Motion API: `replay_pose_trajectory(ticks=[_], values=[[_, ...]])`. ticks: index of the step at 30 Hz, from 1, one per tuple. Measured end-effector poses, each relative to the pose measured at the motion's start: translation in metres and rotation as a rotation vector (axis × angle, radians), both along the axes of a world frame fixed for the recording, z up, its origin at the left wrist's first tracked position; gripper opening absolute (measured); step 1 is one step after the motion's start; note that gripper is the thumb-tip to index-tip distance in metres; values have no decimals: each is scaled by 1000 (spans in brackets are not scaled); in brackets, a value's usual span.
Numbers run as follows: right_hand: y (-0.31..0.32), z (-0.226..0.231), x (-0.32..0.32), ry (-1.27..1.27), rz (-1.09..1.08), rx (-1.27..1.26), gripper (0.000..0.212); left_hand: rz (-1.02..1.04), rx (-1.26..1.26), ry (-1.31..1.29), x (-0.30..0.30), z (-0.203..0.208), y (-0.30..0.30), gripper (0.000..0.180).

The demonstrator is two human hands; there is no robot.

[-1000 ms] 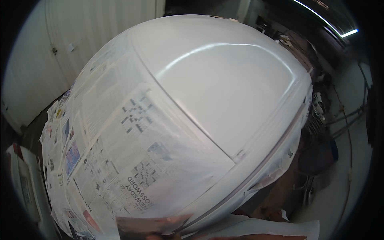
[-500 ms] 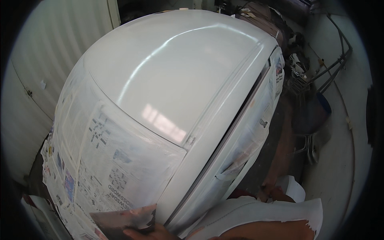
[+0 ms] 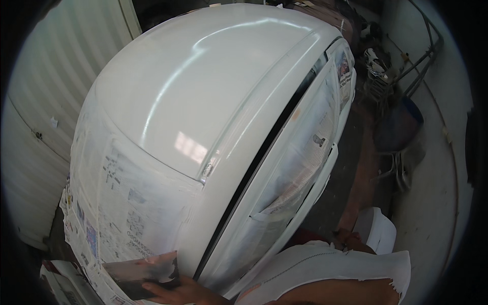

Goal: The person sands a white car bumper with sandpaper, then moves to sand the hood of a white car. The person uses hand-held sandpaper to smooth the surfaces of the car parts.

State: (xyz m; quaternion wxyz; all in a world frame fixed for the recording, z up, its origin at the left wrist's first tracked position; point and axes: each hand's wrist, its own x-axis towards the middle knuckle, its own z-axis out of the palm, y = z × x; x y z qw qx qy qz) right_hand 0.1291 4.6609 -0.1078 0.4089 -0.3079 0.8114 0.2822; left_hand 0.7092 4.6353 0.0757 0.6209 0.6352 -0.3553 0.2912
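My right hand (image 3: 185, 292) comes in at the lower edge and is closed on a glossy sheet of paper (image 3: 133, 282). The sheet is printed dark grey and pinkish, with a ragged right edge. One digit lies across its face; the other fingers are mostly hidden. The paper is held over the newspaper masking (image 3: 152, 201) on the car's glass; whether they touch, I cannot tell. Above stretches the car's smooth white roof (image 3: 213, 86). My left hand is out of sight. A torn white sleeve (image 3: 305, 269) and bare arm fill the lower right.
More newspaper (image 3: 297, 175) covers the car's side, below a long dark gap (image 3: 254, 161). A corrugated pale wall (image 3: 56, 86) rises at left. Metal bars (image 3: 424, 66), a blue container (image 3: 399, 127) and clutter line the right wall. Printed papers (image 3: 71, 282) show at lower left.
The view has shifted, so the car's roof sits further left and up in the picture. My right hand, still gripping the paper, appears slightly further left and higher.
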Motion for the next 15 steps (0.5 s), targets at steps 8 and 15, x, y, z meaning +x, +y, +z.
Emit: replay_pose_trajectory(ticks=[8,15], values=[[39,-65,-45,-63,103,-103,58,-396,-502,472,-36,50,-20,43],[75,-108,-81,-91,276,-138,53,370,224,-263,-1,14,-2,55]])
